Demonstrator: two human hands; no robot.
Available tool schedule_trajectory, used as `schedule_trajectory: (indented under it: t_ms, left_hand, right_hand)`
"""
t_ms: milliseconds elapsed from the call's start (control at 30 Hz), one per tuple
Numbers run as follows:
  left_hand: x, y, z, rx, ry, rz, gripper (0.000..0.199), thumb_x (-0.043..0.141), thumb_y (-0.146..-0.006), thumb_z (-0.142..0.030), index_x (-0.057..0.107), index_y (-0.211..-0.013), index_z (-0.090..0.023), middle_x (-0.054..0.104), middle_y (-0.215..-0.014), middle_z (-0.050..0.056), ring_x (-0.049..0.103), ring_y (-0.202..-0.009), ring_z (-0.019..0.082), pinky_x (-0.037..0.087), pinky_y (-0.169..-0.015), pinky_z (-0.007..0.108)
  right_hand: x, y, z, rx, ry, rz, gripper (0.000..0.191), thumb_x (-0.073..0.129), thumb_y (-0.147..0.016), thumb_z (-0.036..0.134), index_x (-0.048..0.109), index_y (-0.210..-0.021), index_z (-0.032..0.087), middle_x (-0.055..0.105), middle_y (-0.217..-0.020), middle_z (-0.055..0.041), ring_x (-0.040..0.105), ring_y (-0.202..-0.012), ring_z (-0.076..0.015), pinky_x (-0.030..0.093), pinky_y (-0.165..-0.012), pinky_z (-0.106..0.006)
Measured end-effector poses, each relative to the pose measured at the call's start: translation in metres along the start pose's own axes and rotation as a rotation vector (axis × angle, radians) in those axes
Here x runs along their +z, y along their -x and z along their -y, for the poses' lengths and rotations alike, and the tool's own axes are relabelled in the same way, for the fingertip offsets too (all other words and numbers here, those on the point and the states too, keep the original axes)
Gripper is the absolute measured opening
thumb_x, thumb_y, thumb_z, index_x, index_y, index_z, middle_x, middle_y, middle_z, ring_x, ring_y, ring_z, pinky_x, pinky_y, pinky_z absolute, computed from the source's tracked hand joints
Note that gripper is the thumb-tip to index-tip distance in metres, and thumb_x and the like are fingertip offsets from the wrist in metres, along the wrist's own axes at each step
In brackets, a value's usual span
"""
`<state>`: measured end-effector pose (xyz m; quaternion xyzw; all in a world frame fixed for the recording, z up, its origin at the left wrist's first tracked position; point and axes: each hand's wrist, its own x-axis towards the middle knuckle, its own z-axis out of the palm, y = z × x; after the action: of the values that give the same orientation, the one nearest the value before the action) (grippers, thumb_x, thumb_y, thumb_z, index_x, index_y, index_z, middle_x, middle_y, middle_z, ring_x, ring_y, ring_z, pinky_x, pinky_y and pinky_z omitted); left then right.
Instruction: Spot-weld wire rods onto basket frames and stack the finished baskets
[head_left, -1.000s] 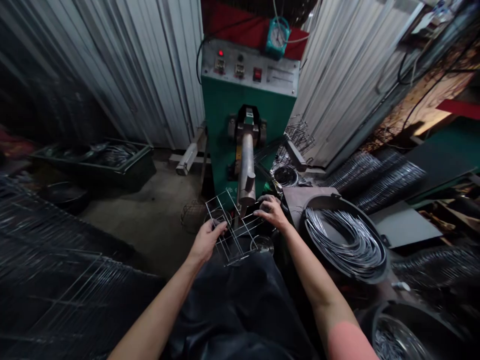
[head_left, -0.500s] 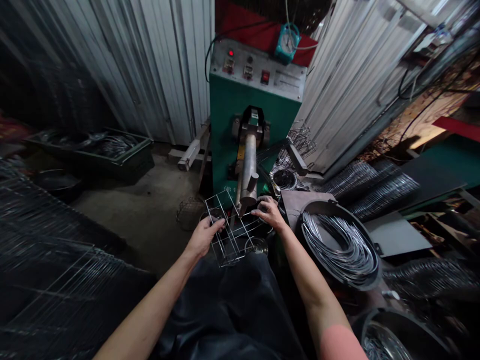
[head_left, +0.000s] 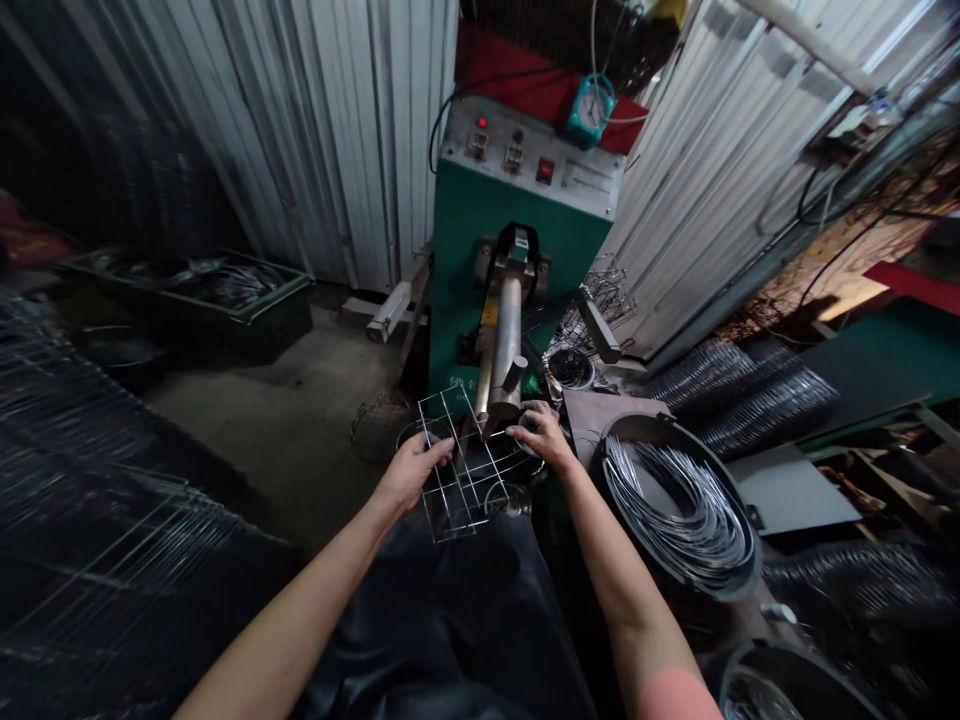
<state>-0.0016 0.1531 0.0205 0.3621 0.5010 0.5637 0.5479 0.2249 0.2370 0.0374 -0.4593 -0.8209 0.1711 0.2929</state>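
My left hand (head_left: pixel 411 470) is closed on the left side of a wire rack (head_left: pixel 459 478), an open grid of thin bright rods, thumb on top. The rack tilts above my dark apron, its upper right part at the tip of the spot welder's thick metal arm (head_left: pixel 508 340). Just right of that tip, my right hand (head_left: pixel 543 438) pinches a thin wire that meets the rack; whether the two are joined I cannot tell. Behind stands the green welder (head_left: pixel 457 250), a red lamp lit on its panel.
To my right, a round pan (head_left: pixel 675 425) holds coiled wire hoops, with a second pan (head_left: pixel 739 650) nearer me. Stacked wire racks (head_left: pixel 97 520) fill the left side. A green bin (head_left: pixel 255 310) of wire parts sits on the floor by the corrugated wall (head_left: pixel 300 120).
The camera view has shifted slightly, so the machine appears lower and further right. Both hands keep their grip, and the rack stays at the welder's tip with little change.
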Motion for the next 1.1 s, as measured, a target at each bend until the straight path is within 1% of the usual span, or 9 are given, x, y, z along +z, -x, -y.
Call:
schedule_trajectory:
  t_ms: [300,400,533,600,667,800,900,967,1100]
  left_hand:
    - [-0.005,-0.004,-0.002,-0.003,-0.043,0.044,0.034,0.073,-0.053,-0.047,0.057,-0.058,-0.017,0.058,-0.057,0.000,0.049,-0.056,0.012,0.038,-0.060,0.025]
    - [-0.010,0.006,-0.001,0.016,-0.055,0.087,0.035,0.073,-0.054,-0.048,0.057,-0.057,-0.017,0.059,-0.058,0.001,0.050,-0.058,0.012,0.039,-0.060,0.025]
    - [-0.030,0.038,0.009,0.048,-0.069,0.111,0.033,0.072,-0.057,-0.047,0.058,-0.059,-0.017,0.059,-0.060,0.000,0.050,-0.059,0.011,0.039,-0.060,0.023]
    - [-0.046,0.058,0.013,0.002,-0.028,0.108,0.033,0.073,-0.056,-0.047,0.059,-0.060,-0.017,0.059,-0.061,0.000,0.049,-0.057,0.010,0.040,-0.059,0.023]
    - [-0.063,0.077,0.013,-0.070,0.067,0.108,0.035,0.076,-0.054,-0.045,0.057,-0.059,-0.016,0.059,-0.062,0.001,0.052,-0.059,0.011,0.045,-0.062,0.024]
    - [-0.083,0.110,0.004,-0.093,0.361,0.124,0.033,0.078,-0.056,-0.040,0.054,-0.057,-0.017,0.054,-0.060,-0.002,0.056,-0.070,0.014,0.049,-0.086,0.039]
    - [-0.082,0.128,0.002,-0.023,0.551,0.127,0.029,0.074,-0.061,-0.040,0.054,-0.060,-0.019,0.047,-0.056,-0.005,0.056,-0.067,0.014,0.046,-0.093,0.051]
    - [-0.080,0.134,0.007,0.003,0.607,0.132,0.027,0.073,-0.061,-0.042,0.056,-0.062,-0.021,0.050,-0.057,-0.004,0.059,-0.071,0.017,0.045,-0.093,0.053]
    - [-0.090,0.132,0.015,-0.073,0.447,0.125,0.029,0.073,-0.060,-0.039,0.064,-0.080,-0.019,0.067,-0.085,0.006,0.061,-0.095,0.025,0.048,-0.087,0.046]
  right_hand:
    - [-0.001,-0.001,0.004,0.027,0.011,0.012,0.035,0.064,-0.074,0.050,0.057,-0.060,0.019,0.060,-0.098,-0.0057,0.048,-0.101,-0.0226,0.032,-0.088,-0.039]
    - [-0.001,0.011,0.019,0.033,0.063,-0.012,0.034,0.065,-0.074,0.049,0.057,-0.060,0.019,0.061,-0.098,-0.0060,0.049,-0.100,-0.0230,0.031,-0.086,-0.041]
    - [-0.002,0.047,0.054,-0.035,0.128,-0.019,0.025,0.065,-0.076,0.045,0.061,-0.068,0.021,0.063,-0.102,-0.0059,0.048,-0.104,-0.0250,0.031,-0.088,-0.044]
    - [-0.012,0.067,0.072,-0.096,0.132,-0.044,0.021,0.064,-0.076,0.044,0.064,-0.084,0.024,0.060,-0.111,-0.0069,0.045,-0.110,-0.0268,0.031,-0.091,-0.044]
    - [-0.031,0.083,0.084,-0.129,0.111,-0.146,0.035,0.064,-0.076,0.044,0.060,-0.105,0.025,0.056,-0.119,-0.0085,0.041,-0.116,-0.0280,0.030,-0.096,-0.045]
    - [-0.071,0.104,0.095,-0.106,-0.072,-0.323,0.051,0.055,-0.078,0.049,0.049,-0.122,0.023,0.057,-0.116,-0.0094,0.048,-0.110,-0.0275,0.036,-0.095,-0.043]
    - [-0.083,0.117,0.105,-0.108,-0.289,-0.333,0.049,0.044,-0.082,0.054,0.049,-0.119,0.023,0.062,-0.090,-0.0052,0.058,-0.082,-0.0221,0.046,-0.077,-0.038]
    - [-0.083,0.124,0.119,-0.123,-0.373,-0.413,0.045,0.042,-0.082,0.054,0.053,-0.112,0.022,0.060,-0.076,-0.0027,0.056,-0.066,-0.0184,0.047,-0.065,-0.034]
    - [-0.083,0.129,0.160,-0.155,-0.321,-0.514,0.033,0.052,-0.078,0.052,0.061,-0.089,0.022,0.062,-0.073,-0.0028,0.056,-0.066,-0.0183,0.046,-0.064,-0.032]
